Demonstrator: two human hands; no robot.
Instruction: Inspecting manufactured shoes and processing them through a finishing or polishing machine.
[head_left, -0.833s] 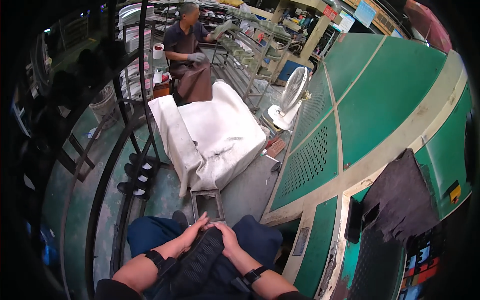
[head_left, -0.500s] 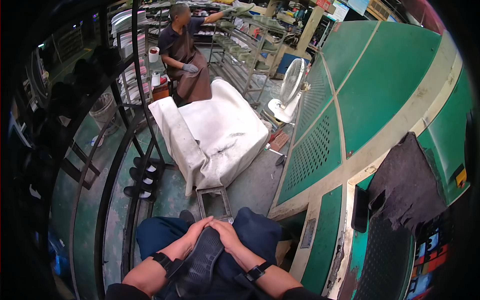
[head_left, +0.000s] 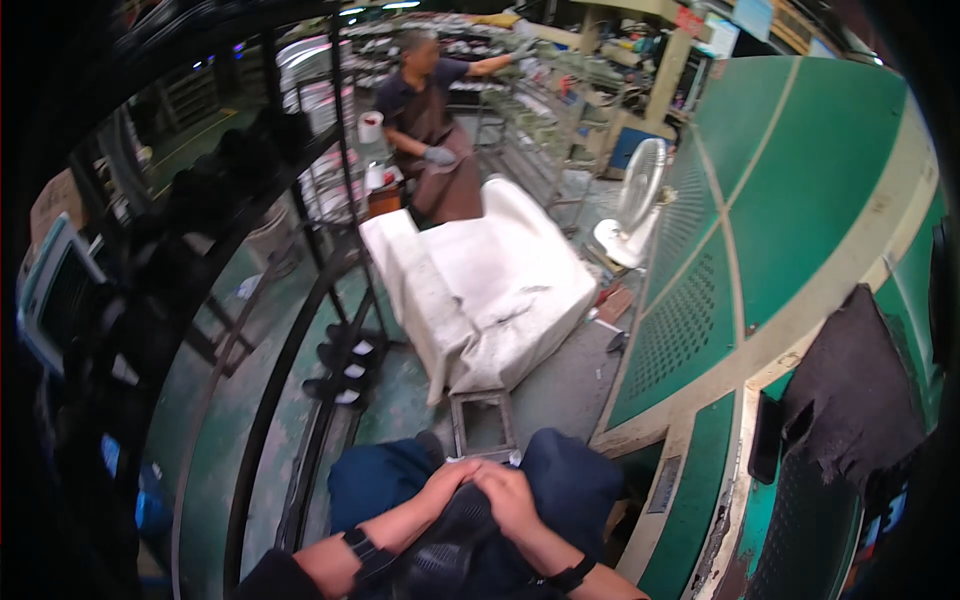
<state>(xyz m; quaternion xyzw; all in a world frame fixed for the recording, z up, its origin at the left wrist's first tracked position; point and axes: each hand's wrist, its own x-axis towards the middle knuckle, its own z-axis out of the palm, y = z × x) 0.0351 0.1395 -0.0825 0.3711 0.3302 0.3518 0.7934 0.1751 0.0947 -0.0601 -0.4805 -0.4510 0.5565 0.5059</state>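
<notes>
While the fingers (head_left: 467, 468) of both hands curl around the far end of the dark shoe (head_left: 452, 535), gripping it, the left hand (head_left: 446, 486) and right hand (head_left: 508, 495) meet there, backs largely upward. Both forearms, wearing black straps (head_left: 368, 550), slant inward from below. The shoe lies between them, over the blue trousers (head_left: 375, 482); beyond stands a white-covered seat (head_left: 500, 270).
</notes>
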